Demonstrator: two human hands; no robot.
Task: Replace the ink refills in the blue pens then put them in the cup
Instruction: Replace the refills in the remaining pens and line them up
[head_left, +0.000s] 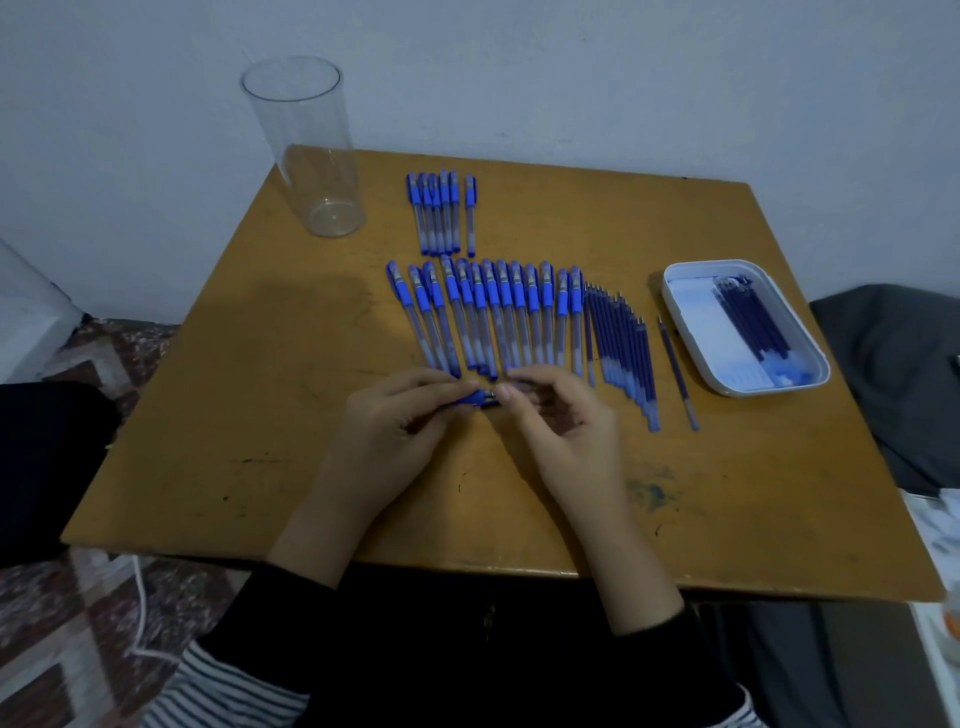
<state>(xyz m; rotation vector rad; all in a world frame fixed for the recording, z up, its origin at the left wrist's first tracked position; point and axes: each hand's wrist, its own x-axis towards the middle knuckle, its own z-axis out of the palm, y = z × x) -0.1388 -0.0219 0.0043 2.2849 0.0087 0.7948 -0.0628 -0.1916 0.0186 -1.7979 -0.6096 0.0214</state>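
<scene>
A tall clear plastic cup (311, 156) is standing at the far left corner of the brown wooden desk (260, 415). Right of it a small cluster of blue plastic pens (441, 213) is lying, with a long row of blue pens (488, 317) lying before it. Just right of that row thin blue ink refills (621, 353) are lying, then one loose refill (678, 374), then a white rectangular plastic tray (675, 291) holding more refills (753, 322). Before the row, the left hand (384, 421) and right hand (561, 421) are holding one blue pen (475, 399).

Our left hand (384, 415) and right hand (561, 421) cover most of the pen (475, 397); the refills (753, 322) in the tray (698, 312) blur together beyond counting.
</scene>
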